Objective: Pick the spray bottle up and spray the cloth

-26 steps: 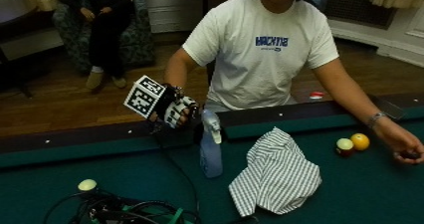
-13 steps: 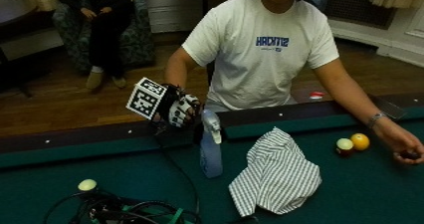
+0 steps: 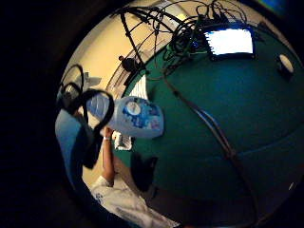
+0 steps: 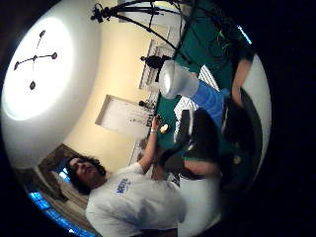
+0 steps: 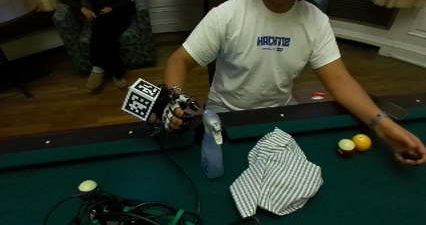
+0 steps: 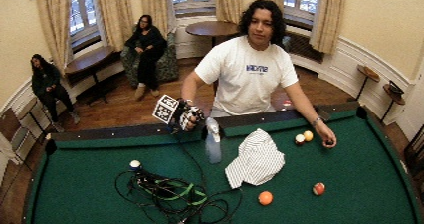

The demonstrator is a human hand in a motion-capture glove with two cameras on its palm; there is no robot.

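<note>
A translucent blue spray bottle (image 5: pixel 212 152) with a white trigger head stands upright on the green felt close to the near rail. My gloved right hand (image 5: pixel 176 112) hovers just beside the trigger head, level with it, fingers loosely curled and holding nothing. In the wide view the hand (image 6: pixel 187 118) is likewise beside the bottle (image 6: pixel 213 144). A crumpled green-and-white striped cloth (image 5: pixel 279 180) lies on the felt right beside the bottle. Both palm views show the bottle (image 3: pixel 137 116) (image 4: pixel 197 91) close to the palm.
Two billiard balls (image 5: pixel 353 145) sit near the person's bare left hand (image 5: pixel 406 152). A white ball (image 5: pixel 87 185) and a tangle of cables (image 5: pixel 126 212) lie on the felt. An orange ball (image 6: pixel 265 197) and a red ball (image 6: pixel 318 188) lie farther out. The dark rail (image 5: pixel 100 140) runs under my hand.
My gloved hand has edged slightly toward the bottle's trigger head. The bottle and the cloth have not moved.
</note>
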